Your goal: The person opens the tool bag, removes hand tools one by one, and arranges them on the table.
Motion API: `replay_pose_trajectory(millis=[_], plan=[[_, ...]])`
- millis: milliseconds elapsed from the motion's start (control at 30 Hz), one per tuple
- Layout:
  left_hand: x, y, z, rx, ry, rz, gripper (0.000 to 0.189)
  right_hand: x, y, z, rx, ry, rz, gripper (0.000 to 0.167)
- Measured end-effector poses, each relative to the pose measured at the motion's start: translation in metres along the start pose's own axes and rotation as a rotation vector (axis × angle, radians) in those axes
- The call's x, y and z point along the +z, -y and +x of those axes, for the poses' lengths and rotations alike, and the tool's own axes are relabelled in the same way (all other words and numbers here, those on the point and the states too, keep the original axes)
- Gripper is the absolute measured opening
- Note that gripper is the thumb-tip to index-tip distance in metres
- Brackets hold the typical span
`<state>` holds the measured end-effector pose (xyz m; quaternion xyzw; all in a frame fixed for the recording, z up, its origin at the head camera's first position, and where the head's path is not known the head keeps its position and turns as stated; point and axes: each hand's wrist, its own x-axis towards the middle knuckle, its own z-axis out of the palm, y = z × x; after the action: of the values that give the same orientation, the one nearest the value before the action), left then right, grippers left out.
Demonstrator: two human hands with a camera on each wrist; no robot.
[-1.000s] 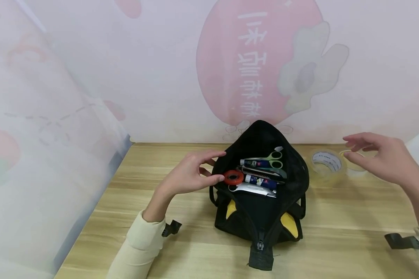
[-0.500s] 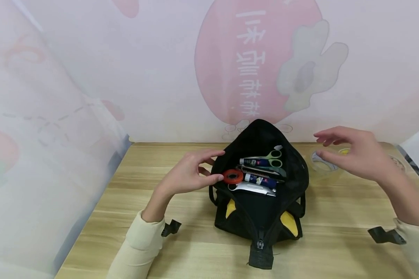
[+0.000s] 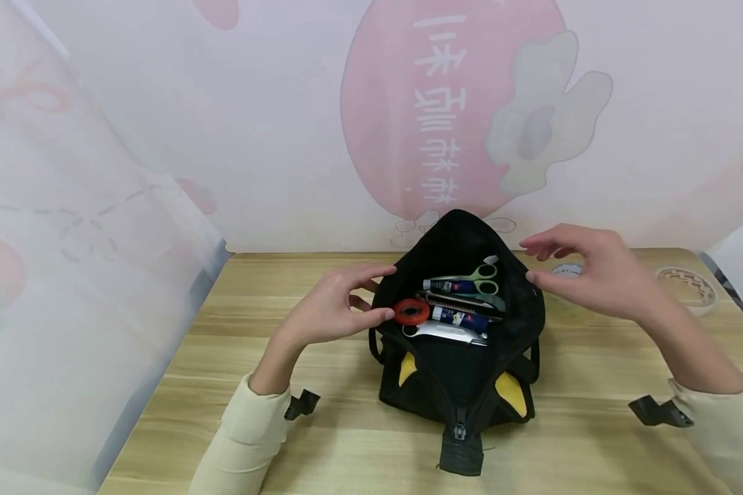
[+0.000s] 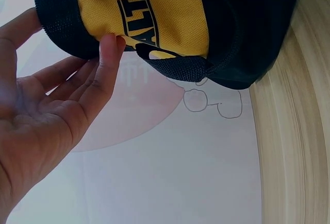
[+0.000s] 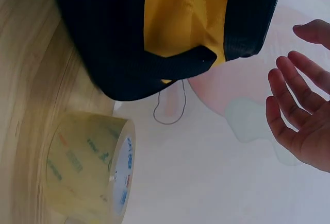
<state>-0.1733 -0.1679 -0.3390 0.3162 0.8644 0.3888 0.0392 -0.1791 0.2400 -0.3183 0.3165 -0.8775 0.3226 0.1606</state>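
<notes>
A black-and-yellow tool bag (image 3: pixel 464 385) sits on the table with its zipped mouth spread wide. At its left rim my left hand (image 3: pixel 331 306) grips the edge, thumb at the opening; in the left wrist view the fingers lie against the yellow side. My right hand (image 3: pixel 594 271) hovers by the right rim with loosely bent fingers and holds nothing; the right wrist view shows it apart from the bag. Inside lie green-handled scissors (image 3: pixel 486 278), a red tape roll (image 3: pixel 411 311), a dark blue tube (image 3: pixel 458 318), another small blue tube (image 3: pixel 448 286) and a silver tool (image 3: pixel 446 333).
Behind the right hand stands a roll of clear tape (image 5: pixel 87 167), partly covered in the head view. Another tape roll (image 3: pixel 687 289) lies farther right on the wooden table (image 3: pixel 607 385). A printed cloth (image 3: pixel 272 137) rises at the table's back edge.
My right hand has moved left from above the tape rolls to beside the bag's right rim, uncovering the far-right roll. The left hand and the bag stay in place.
</notes>
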Motion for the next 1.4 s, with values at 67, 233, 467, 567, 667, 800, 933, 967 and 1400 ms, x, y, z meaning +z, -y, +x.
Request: replay_pose_trajectory(millis=[67,233,467,567,667,800,933,967,1400], plan=[[0.0,0.0,0.0,0.0,0.0,0.002,0.065,0.002,0.002,0.002,0.0,0.011,0.007,0.045],[0.0,0.001,0.001,0.0,0.0,0.0,0.065,0.006,0.008,0.008,-0.023,0.041,0.018,0.044],[0.001,0.001,0.001,0.002,0.004,-0.006,0.064,0.014,0.014,0.019,-0.053,0.076,0.05,0.04],[0.001,0.001,0.001,-0.002,0.004,-0.004,0.064,0.019,0.017,0.024,-0.048,0.11,0.049,0.038],[0.001,0.0,0.001,-0.004,0.005,0.0,0.064,0.024,0.02,0.029,-0.028,0.164,0.046,0.039],[0.001,0.0,0.001,-0.003,0.008,-0.001,0.065,0.033,0.024,0.037,0.011,0.246,0.07,0.039],[0.001,0.0,0.001,-0.003,0.011,-0.012,0.065,0.043,0.024,0.045,0.032,0.302,0.099,0.04],[0.001,0.0,0.001,-0.003,0.012,-0.013,0.065,0.046,0.023,0.047,0.036,0.314,0.104,0.041],[0.001,0.002,0.002,0.013,0.007,-0.028,0.065,0.084,0.008,0.065,0.061,0.442,0.142,0.044]])
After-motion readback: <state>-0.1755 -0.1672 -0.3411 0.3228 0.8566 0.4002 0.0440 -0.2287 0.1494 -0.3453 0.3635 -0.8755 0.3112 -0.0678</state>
